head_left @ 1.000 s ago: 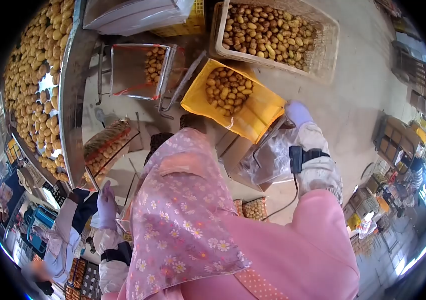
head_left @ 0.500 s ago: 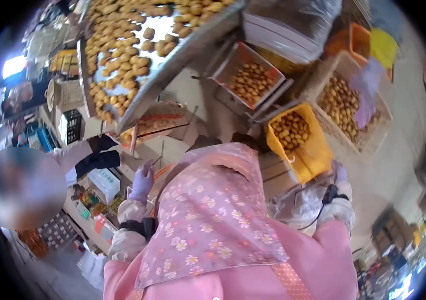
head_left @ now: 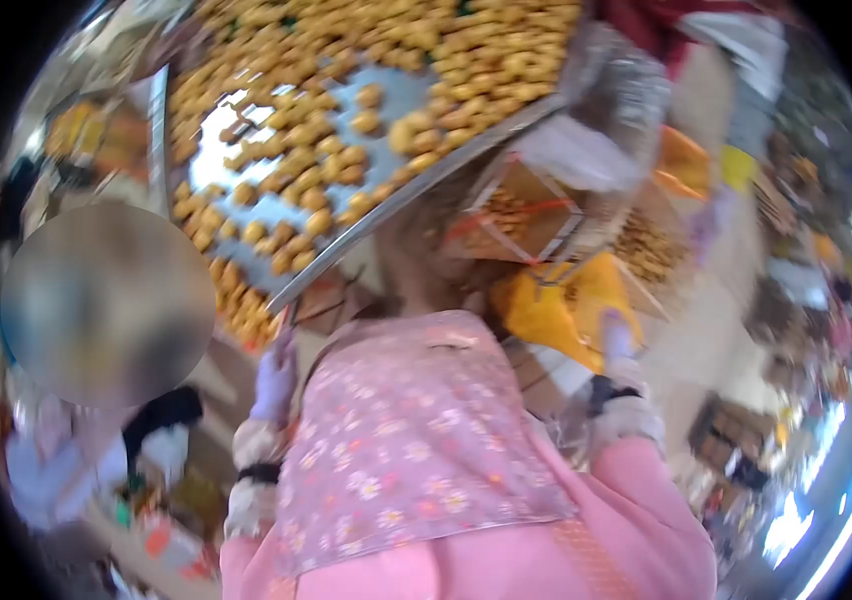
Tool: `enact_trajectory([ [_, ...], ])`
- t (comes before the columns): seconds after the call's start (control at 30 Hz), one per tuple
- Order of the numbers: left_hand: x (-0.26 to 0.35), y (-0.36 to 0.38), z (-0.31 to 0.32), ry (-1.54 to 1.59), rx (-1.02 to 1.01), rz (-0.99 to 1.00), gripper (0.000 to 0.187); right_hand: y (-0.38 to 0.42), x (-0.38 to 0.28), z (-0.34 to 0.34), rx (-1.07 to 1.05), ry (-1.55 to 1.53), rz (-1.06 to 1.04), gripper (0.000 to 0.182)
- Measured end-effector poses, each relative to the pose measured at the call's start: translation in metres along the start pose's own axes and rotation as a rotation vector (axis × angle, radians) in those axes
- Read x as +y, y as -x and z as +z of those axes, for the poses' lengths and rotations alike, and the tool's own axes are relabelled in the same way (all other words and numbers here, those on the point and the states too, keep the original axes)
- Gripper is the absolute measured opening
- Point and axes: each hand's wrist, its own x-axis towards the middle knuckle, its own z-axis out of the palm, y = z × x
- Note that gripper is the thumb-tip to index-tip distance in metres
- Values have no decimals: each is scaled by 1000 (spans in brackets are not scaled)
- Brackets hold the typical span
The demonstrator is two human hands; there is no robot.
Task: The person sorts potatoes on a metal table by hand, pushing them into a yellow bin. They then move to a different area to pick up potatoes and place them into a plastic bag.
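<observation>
My left hand (head_left: 276, 378), in a lavender glove, is just below the near corner of the metal sorting table (head_left: 386, 215). Its fingers point up and are blurred, so I cannot make out whether they hold anything. Round yellow-brown produce (head_left: 316, 150), perhaps potatoes, covers much of that table. My right hand (head_left: 618, 342), gloved alike, is at the right edge of the yellow bag (head_left: 536, 308) and appears to grip it. Some of the same produce shows inside the bag's mouth, partly hidden by its folds.
Beyond the yellow bag stand a red-rimmed crate (head_left: 546, 205) and a wider bin of produce (head_left: 646, 245). An orange container (head_left: 684, 162) is behind them. At left is another person (head_left: 61, 460), face blurred. Someone's legs (head_left: 746, 90) show at upper right.
The view has turned and shifted toward the sorting table. My right hand has moved inward over the bag's edge, and the bag's mouth looks narrower. My left hand is now nearer the table corner.
</observation>
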Motion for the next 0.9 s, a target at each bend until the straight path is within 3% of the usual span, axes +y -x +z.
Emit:
enact_trajectory([
  [0.03, -6, -11, -8, 65, -4, 47, 37, 14, -65, 12, -25, 806, -370, 36],
  [0.07, -22, -22, -10, 74, 0, 71, 36, 23, -124, 8, -54, 511, -331, 30],
  [0.1, -39, -37, -13, 76, 7, 84, 35, 45, -186, 6, 30, -26, -156, 27],
  [0.13, -50, -52, -21, 16, -51, 118, 35, 60, -225, 19, 214, -32, -216, 30],
  [0.17, -52, -62, -26, -50, -100, 140, 35, 82, -285, 2, 90, -290, -37, 34],
  [0.23, -52, -75, -31, 70, -184, 76, 35, 108, -329, 2, 133, -103, -225, 40],
  [0.27, -40, -79, -41, -79, -244, 102, 36, 120, -341, -2, 147, -104, -193, 40],
  [0.33, -59, -92, -40, 9, -307, 55, 35, 143, -353, -3, -37, -154, -141, 44],
  [0.37, -65, -97, -42, 104, -347, -15, 35, 153, -345, 5, -12, -172, -107, 44],
  [0.5, -80, -110, -45, -90, -433, 123, 29, 203, -274, 47, -6, -228, 100, 40],
  [0.6, -72, -115, -33, -129, -490, 99, 29, 240, -233, 36, -92, -279, 293, 41],
  [0.67, -65, -111, -30, -157, -502, 89, 29, 259, -195, 28, -284, 144, 208, 44],
  [0.73, -57, -106, -25, -192, -496, 78, 29, 280, -141, 46, 275, 55, 554, 47],
  [0.8, -52, -99, -28, -235, -472, 54, 29, 287, -71, 38, 516, 42, 579, 59],
  [0.87, -39, -92, -34, -290, -447, 12, 28, 286, -15, 1, 502, -320, 1009, 78],
  [0.9, -31, -85, -39, -318, -429, -8, 28, 291, 33, 14, 618, -195, 1045, 85],
])
